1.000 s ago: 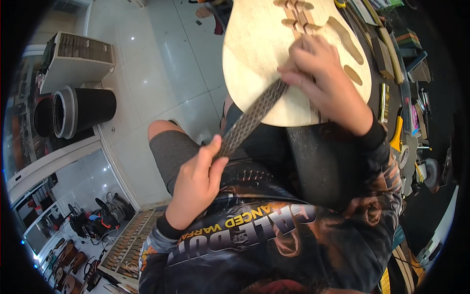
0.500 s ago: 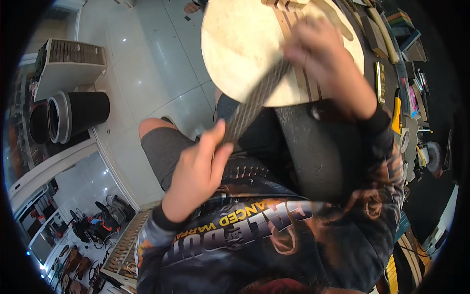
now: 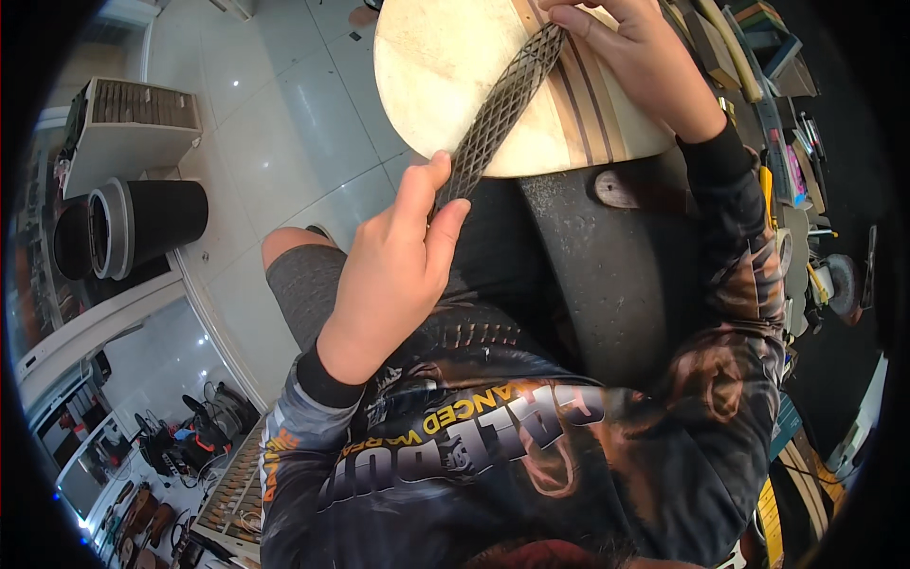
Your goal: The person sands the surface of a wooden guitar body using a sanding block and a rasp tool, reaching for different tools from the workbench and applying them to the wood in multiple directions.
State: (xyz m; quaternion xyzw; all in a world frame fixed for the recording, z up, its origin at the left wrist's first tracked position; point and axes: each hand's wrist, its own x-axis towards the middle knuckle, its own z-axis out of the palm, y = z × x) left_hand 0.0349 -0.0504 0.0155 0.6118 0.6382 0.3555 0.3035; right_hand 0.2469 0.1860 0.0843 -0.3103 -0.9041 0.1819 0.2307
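A dark rasp (image 3: 502,114) with an open lattice of crossed blades lies slantwise over the pale wooden guitar body (image 3: 441,71). My left hand (image 3: 389,256) pinches its near end between thumb and fingers, just off the body's near edge. At the far end, my right hand (image 3: 645,62) grips it, with the fingertips partly cut off by the top of the picture. Brown and dark stripes run through the pale wood to the right of the rasp. Whether the blades touch the wood, I cannot tell.
A black, dusty support (image 3: 602,275) extends from under the guitar body toward my lap. The workbench at right holds wood strips, a yellow-handled tool (image 3: 766,194) and a grey wheel (image 3: 842,284). On the tiled floor at left are a black bin (image 3: 166,216) and a pale cabinet (image 3: 133,142).
Both hands and the rasp have moved farther from me, toward the top of the picture. The guitar body also sits slightly higher in view. Both hands keep their hold.
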